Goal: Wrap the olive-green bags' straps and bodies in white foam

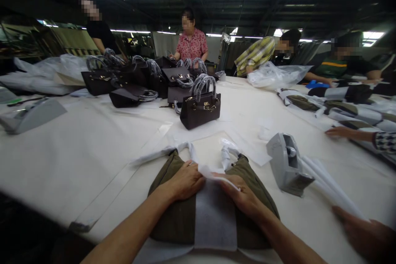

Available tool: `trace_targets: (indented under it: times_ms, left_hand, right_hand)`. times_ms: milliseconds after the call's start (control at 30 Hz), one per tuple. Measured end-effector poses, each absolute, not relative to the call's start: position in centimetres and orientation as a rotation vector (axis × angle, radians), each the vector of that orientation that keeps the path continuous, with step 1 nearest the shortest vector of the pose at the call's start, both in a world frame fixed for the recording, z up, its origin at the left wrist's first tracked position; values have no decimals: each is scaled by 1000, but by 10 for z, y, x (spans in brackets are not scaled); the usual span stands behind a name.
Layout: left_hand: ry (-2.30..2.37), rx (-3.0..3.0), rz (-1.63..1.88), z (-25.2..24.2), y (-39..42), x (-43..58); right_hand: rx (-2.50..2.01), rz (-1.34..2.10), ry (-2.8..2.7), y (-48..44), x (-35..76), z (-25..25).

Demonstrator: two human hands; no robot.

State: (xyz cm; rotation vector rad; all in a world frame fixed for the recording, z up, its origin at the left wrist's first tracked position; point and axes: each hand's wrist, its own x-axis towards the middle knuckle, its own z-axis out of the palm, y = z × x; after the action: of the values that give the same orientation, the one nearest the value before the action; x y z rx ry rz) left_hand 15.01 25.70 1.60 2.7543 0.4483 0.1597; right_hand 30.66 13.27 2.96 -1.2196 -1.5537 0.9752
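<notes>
An olive-green bag (173,222) lies on the white table in front of me, its handles (227,154) wrapped in white material. Around its middle runs a band of white paper (215,218). My left hand (189,177) rests on the bag at the band's upper left edge, fingers close together. On the other side, my right hand (236,189) has the band's loose top end between thumb and fingers. The undersides of my left fingers are hidden.
Dark handbags (201,111) with wrapped handles stand farther back. A grey tape dispenser (283,165) is at the right, another (37,115) at the far left. Another person's hand (365,227) is beside white rolled sheets (334,187). Several people work around the table (102,148).
</notes>
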Motion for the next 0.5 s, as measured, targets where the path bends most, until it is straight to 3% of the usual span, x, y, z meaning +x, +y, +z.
trace_targets:
  times_ms: [300, 500]
  left_hand:
    - [626, 2845, 312, 2, 246, 147]
    - [589, 2716, 238, 3, 254, 142]
  right_hand:
    - [-1050, 915, -1831, 120, 315, 17]
    - [-1093, 907, -2112, 117, 321, 20]
